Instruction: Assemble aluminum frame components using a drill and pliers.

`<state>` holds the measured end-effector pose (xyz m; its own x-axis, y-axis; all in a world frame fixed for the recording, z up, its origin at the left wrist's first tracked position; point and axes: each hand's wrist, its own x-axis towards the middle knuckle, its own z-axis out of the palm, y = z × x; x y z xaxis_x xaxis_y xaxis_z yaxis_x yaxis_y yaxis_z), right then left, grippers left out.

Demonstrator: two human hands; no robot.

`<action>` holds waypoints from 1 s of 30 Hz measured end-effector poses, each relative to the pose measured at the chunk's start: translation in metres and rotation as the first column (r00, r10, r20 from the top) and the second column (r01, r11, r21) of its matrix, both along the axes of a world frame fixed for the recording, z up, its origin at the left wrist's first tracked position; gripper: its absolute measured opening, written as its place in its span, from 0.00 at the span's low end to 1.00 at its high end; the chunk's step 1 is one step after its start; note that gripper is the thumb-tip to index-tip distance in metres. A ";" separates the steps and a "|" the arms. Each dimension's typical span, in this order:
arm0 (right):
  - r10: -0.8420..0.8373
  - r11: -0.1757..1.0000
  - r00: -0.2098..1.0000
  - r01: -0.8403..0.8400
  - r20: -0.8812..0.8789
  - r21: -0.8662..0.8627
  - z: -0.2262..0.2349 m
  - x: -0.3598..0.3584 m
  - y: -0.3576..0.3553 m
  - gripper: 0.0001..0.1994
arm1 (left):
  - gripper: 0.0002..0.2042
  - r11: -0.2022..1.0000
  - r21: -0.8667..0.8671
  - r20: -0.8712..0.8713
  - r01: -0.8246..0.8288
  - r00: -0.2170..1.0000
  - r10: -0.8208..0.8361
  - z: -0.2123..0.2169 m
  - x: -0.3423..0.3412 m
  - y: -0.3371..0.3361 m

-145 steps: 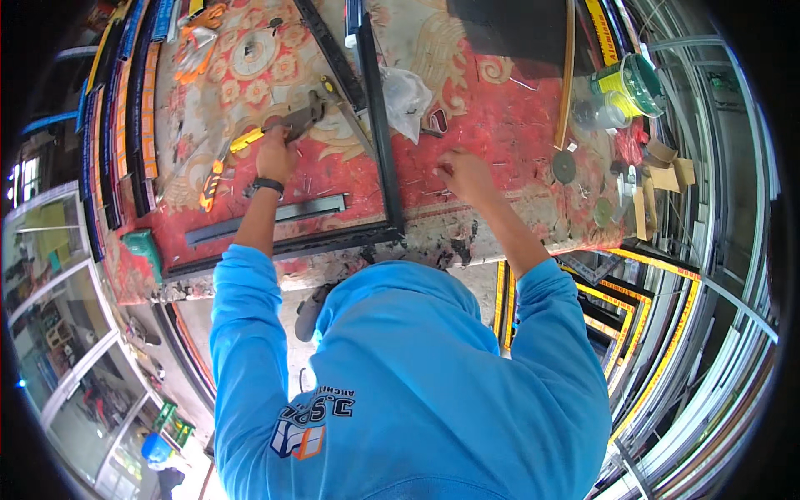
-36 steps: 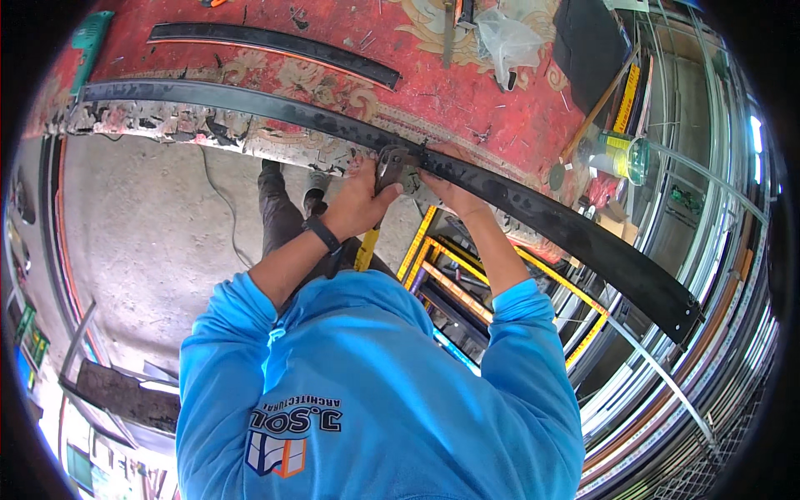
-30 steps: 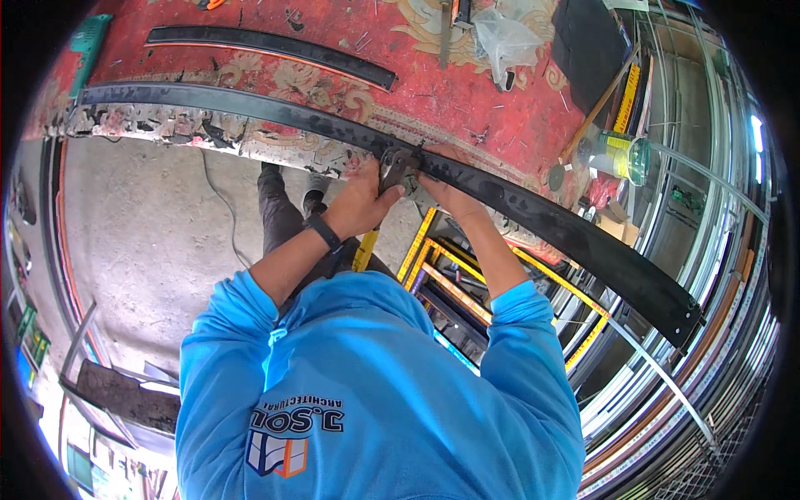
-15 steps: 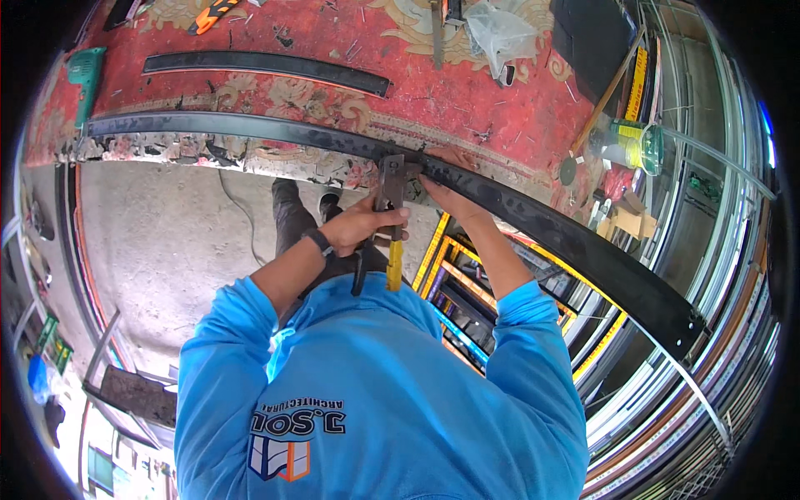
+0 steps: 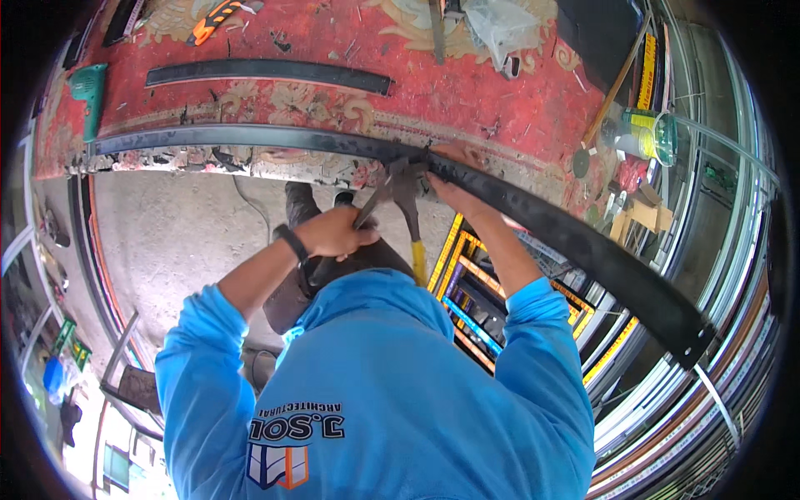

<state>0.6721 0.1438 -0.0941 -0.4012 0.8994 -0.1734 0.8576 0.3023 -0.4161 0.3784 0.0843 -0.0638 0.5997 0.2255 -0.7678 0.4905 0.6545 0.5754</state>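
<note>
My left hand is closed round one handle of a two-handled, plier-like metal hand tool. Its other handle, ending in a yellow grip, hangs apart from that hand. The tool's grey head meets the near edge of a long black metal profile, though its jaws are too small to make out. My right hand grips the profile just right of the tool, with fingers over the far side. The profile lies along the bench's front edge, and its right end, with small holes, juts past the bench.
A shorter black strip lies on the red patterned bench cover. A green power tool stands at far left, an orange-handled cutter behind. Clear plastic and a tub sit right. Long profiles fill the right side.
The tool's handles have spread apart. My left hand has moved left and down with one of them, leaving the yellow-gripped one. My right hand stays on the profile.
</note>
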 end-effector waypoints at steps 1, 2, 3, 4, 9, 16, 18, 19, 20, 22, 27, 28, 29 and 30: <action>0.029 0.999 0.999 -0.030 0.022 0.021 0.001 0.000 0.000 0.20 | 0.20 1.000 -0.009 0.001 0.000 1.000 0.000 0.001 0.010 -0.003; 0.056 0.997 0.998 -0.058 0.042 0.052 0.000 0.001 0.006 0.21 | 0.20 0.995 -0.008 0.035 -0.095 0.995 0.095 -0.003 0.021 0.000; 0.055 0.997 0.998 -0.057 0.042 0.054 -0.001 0.001 0.003 0.21 | 0.21 0.982 -0.010 0.070 -0.189 0.979 0.190 -0.011 0.030 -0.002; 0.004 0.998 0.999 -0.006 0.034 0.068 -0.005 -0.001 0.000 0.20 | 0.18 0.909 -0.017 0.191 -0.417 0.891 0.412 -0.047 0.043 -0.033; -0.004 0.999 0.998 0.008 -0.061 0.054 0.000 -0.003 0.002 0.19 | 0.15 0.523 -0.643 0.151 -0.559 0.576 0.803 -0.016 0.068 -0.039; -0.003 0.999 0.998 0.006 -0.063 0.043 0.000 -0.001 0.004 0.19 | 0.17 0.828 0.551 -0.009 -0.102 0.992 0.128 -0.050 0.027 -0.043; 0.010 0.999 0.999 -0.008 -0.051 0.046 0.000 -0.002 0.007 0.19 | 0.17 0.942 0.333 -0.008 -0.039 0.999 0.044 -0.024 -0.007 -0.014; 0.029 0.999 0.999 -0.027 -0.034 0.038 0.002 -0.003 0.004 0.19 | 0.17 0.996 0.084 0.016 0.030 0.999 -0.032 -0.011 -0.016 -0.002; 0.026 0.999 0.999 -0.025 -0.036 0.036 0.003 -0.003 0.001 0.19 | 0.15 0.999 -0.032 0.091 0.009 0.996 -0.006 -0.014 -0.014 0.007; -0.013 0.999 0.998 0.017 -0.066 0.049 0.003 -0.005 0.004 0.19 | 0.14 0.981 -0.097 0.147 -0.169 0.972 0.182 -0.049 0.013 -0.020; -0.032 0.999 0.993 0.035 -0.112 0.019 0.003 -0.006 0.001 0.19 | 0.14 0.424 -0.750 0.105 -0.508 0.542 0.834 0.004 0.057 -0.040; -0.038 0.999 0.997 0.037 -0.074 -0.021 0.006 -0.008 0.006 0.19 | 0.12 0.445 -0.694 0.069 -0.566 0.562 0.824 0.005 0.068 -0.042; -0.038 0.999 0.997 0.037 -0.072 -0.019 0.003 -0.006 0.006 0.19 | 0.12 0.446 -0.694 0.072 -0.565 0.562 0.824 -0.005 0.074 -0.044; 0.011 0.994 0.998 -0.004 -0.063 0.105 -0.004 -0.002 0.003 0.19 | 0.12 0.634 -0.496 0.119 -0.593 0.677 0.726 -0.019 0.081 -0.045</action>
<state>0.6696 0.1472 -0.0977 -0.4153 0.9082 -0.0526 0.8280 0.3534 -0.4353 0.4592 0.0390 -0.0826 0.6072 0.3750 -0.7005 -0.3069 0.9239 0.2286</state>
